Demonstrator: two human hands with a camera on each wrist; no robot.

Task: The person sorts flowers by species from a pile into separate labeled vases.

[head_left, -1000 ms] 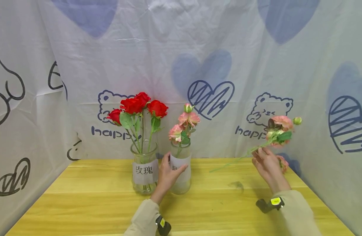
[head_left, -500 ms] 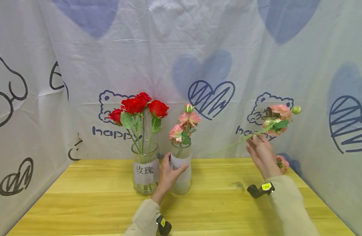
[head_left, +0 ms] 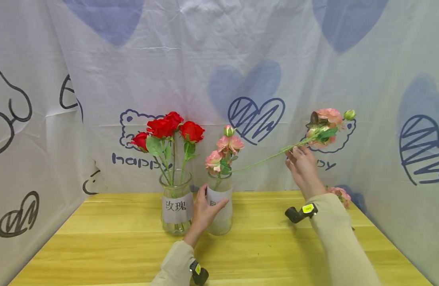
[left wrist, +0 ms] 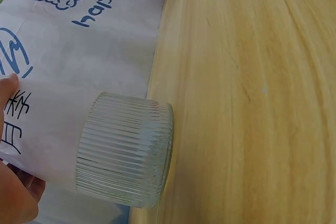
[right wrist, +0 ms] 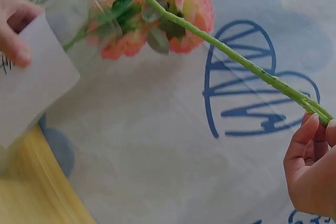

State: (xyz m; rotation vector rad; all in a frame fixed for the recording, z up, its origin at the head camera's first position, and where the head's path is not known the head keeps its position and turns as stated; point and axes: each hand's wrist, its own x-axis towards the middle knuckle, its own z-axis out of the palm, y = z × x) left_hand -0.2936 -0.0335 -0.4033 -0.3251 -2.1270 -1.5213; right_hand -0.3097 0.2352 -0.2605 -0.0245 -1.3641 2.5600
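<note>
My left hand grips a clear glass vase around its white paper label. Ribbed glass shows at the base in the left wrist view. A pink flower stem with blooms and a green bud stands in this vase. My right hand pinches another pink flower by its stem, just below the blooms. That long green stem slants down to the left in the head view, its thin end right by the vase's rim. The held blooms are out of the right wrist view.
Immediately left of the gripped vase, a labelled glass vase holds several red roses. Another pink flower lies at the table's back right, partly behind my right arm. A printed curtain encloses the wooden table.
My right hand has risen and moved left with the pink flower, bringing the stem's end up from near the tabletop to the vase's rim. My left hand keeps its grip on the vase.
</note>
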